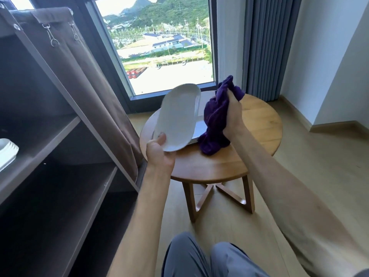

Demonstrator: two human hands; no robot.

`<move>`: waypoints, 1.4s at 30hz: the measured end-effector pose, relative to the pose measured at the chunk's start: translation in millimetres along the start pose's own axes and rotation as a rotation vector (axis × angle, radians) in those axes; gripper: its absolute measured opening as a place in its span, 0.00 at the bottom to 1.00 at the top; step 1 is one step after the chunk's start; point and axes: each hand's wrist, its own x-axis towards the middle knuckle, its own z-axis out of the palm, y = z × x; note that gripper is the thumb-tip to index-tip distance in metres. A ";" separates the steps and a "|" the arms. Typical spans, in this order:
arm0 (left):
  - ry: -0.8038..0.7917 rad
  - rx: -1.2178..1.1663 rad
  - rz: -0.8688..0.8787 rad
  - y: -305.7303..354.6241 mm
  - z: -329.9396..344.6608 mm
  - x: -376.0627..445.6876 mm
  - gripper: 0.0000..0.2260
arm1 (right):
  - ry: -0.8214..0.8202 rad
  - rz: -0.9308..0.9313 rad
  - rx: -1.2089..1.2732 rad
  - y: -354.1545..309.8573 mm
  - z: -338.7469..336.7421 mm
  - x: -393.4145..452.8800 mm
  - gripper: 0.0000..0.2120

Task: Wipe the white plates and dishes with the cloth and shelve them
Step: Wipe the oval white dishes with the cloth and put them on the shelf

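Head view: left hand (pixel 159 151) grips near end of white oval plate (pixel 179 118), thumb on top, plate tilted up above round wooden table (pixel 249 124). Right hand (pixel 233 114) clenches bunched purple cloth (pixel 214 120) just right of plate, over table. More white dishes (pixel 197 129) stacked on table beneath plate. Brown shelf unit (pixel 60 136) left of table, white dishes on shelf (pixel 7 151).

Your oval plate (pixel 178 118) and purple cloth (pixel 214 124) hide most of the stack (pixel 197 127) on the counter; the shelved dishes (pixel 7 151) are cut off at the left edge.
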 end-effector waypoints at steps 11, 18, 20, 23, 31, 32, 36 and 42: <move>-0.127 0.387 -0.368 4.8 2.9 -8.7 0.15 | -0.272 0.040 -0.260 -15.9 20.0 -2.2 0.13; -0.526 1.137 0.216 33.5 19.5 -7.5 0.33 | -0.442 -0.051 -0.813 -12.0 28.0 5.1 0.07; -0.495 1.405 0.538 26.2 29.3 -10.6 0.18 | -0.449 -0.081 -0.851 -3.4 34.9 0.6 0.08; -0.340 1.291 0.678 19.0 29.3 -9.2 0.08 | -0.352 -0.065 -0.749 1.8 34.6 2.0 0.14; -0.186 0.745 0.651 17.0 27.1 -3.8 0.10 | -0.207 0.118 -0.558 30.4 1.1 -9.3 0.13; -0.155 0.701 0.639 13.2 25.3 -2.0 0.10 | -0.174 0.112 -0.595 33.6 2.6 -11.4 0.17; -0.079 0.629 0.547 -4.0 11.4 3.0 0.10 | -0.062 0.004 -0.829 28.3 25.1 -17.6 0.27; -0.153 0.640 0.494 -14.6 4.3 3.8 0.13 | -0.309 -0.424 -1.247 -1.4 85.9 -28.4 0.18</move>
